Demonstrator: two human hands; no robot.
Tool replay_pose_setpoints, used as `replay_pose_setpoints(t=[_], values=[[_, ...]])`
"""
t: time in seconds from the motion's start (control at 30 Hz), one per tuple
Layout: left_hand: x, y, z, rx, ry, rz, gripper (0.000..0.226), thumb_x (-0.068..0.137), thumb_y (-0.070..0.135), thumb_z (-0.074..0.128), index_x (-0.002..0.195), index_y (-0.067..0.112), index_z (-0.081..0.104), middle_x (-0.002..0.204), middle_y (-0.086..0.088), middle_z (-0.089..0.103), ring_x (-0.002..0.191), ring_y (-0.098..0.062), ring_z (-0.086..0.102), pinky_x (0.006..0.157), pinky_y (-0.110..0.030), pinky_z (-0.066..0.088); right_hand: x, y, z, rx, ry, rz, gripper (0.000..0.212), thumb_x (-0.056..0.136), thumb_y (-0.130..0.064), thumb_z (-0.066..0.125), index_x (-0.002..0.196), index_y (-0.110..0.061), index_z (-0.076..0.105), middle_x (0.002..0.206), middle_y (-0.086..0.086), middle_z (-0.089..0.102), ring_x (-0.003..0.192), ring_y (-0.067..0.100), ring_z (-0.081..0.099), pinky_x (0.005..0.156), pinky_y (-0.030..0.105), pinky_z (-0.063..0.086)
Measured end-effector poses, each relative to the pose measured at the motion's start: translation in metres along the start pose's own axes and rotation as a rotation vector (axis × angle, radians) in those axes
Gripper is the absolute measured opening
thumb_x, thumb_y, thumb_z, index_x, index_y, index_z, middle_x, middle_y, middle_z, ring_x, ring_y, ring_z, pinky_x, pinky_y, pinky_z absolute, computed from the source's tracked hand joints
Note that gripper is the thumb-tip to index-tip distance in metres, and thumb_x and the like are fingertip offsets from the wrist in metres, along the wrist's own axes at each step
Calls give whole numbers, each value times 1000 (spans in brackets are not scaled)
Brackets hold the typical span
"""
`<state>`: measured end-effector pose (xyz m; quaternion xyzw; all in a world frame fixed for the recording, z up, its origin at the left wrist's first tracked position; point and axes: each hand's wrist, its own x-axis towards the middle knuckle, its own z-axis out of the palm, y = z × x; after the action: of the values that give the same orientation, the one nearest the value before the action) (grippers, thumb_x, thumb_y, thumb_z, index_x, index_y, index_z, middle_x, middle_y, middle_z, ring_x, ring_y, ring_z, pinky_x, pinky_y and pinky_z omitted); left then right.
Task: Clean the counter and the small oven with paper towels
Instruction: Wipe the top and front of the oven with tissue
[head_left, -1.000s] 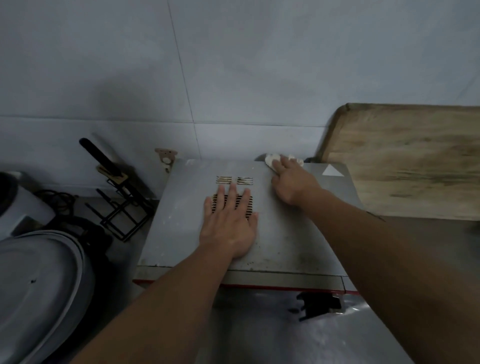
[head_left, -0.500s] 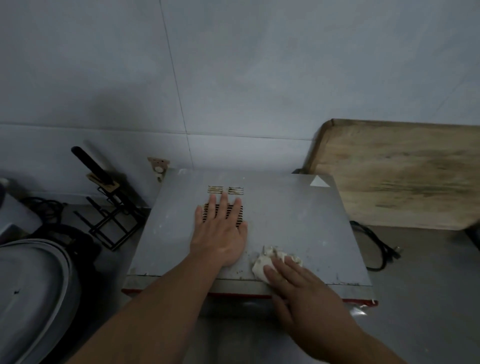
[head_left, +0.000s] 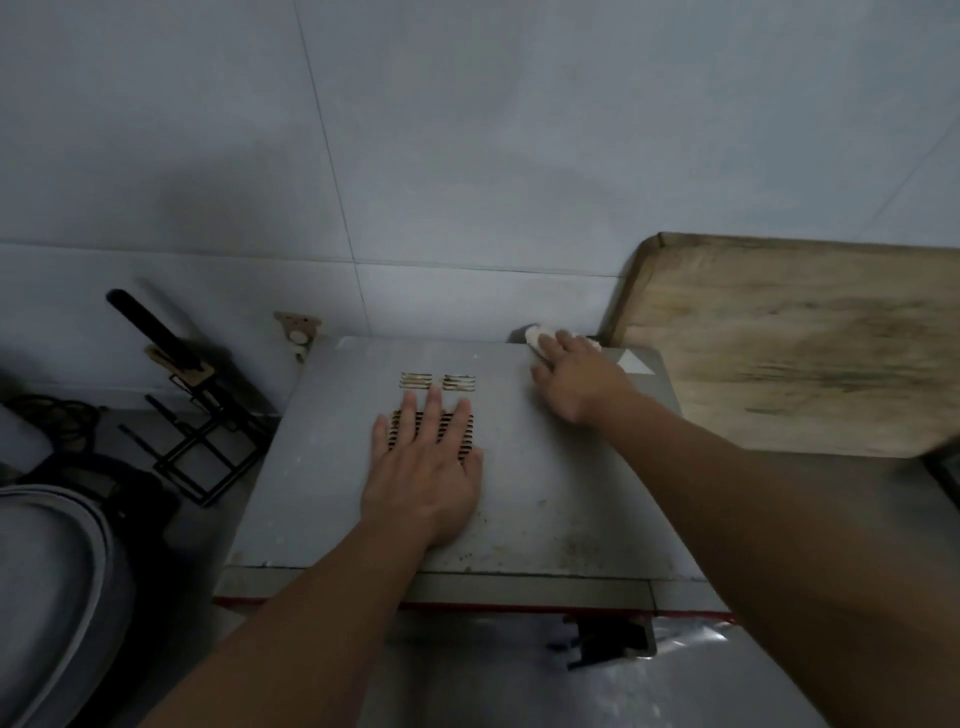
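Note:
The small oven (head_left: 545, 493) is a grey metal box with vent slots on its top and a red strip along its front edge. My left hand (head_left: 426, 467) lies flat on the top, fingers straight over the vent slots. My right hand (head_left: 576, 379) presses a wadded white paper towel (head_left: 535, 335) against the oven's far right corner, with straight fingers covering most of the wad. The steel counter (head_left: 727, 691) shows in front of the oven.
A large wooden board (head_left: 805, 343) leans against the tiled wall at the right. A black wire knife rack (head_left: 197, 426) stands left of the oven. A grey round lid (head_left: 47, 587) fills the lower left. A black oven handle (head_left: 608, 639) sticks out in front.
My right hand has slid the paper towel from the oven's near edge back to its far right corner. The left hand has stayed flat on the vents.

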<state>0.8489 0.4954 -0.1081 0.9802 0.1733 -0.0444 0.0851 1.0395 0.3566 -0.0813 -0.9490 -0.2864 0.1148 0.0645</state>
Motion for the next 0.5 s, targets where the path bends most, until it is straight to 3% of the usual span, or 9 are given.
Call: replay_pose_setpoints(t=[0.23,0.37,0.5], values=[[0,0,-2,3,-24,6,64,100,56,7,157,37,-13,164,3,-24,151,-23,-23,122,-53,-8,-138,-15,26,38,60,-118,61,102,-51,28,156,-24,17,165,2,10,151,23,10,119,30,7],[0,-2,-3,5,-25,5,64,99,57,5,157,36,-14,164,2,-25,151,-24,-24,122,-53,-9,-221,-16,47,4,27,-161,66,96,-61,17,156,-33,15,162,-8,-1,152,16,3,118,29,1],[1,-1,-2,-1,-30,3,65,99,57,5,157,36,-13,165,2,-24,151,-24,-23,122,-54,-9,-234,-16,46,-6,-27,-181,78,86,-73,-8,155,-40,11,159,-15,-2,150,8,-2,117,25,-3]])
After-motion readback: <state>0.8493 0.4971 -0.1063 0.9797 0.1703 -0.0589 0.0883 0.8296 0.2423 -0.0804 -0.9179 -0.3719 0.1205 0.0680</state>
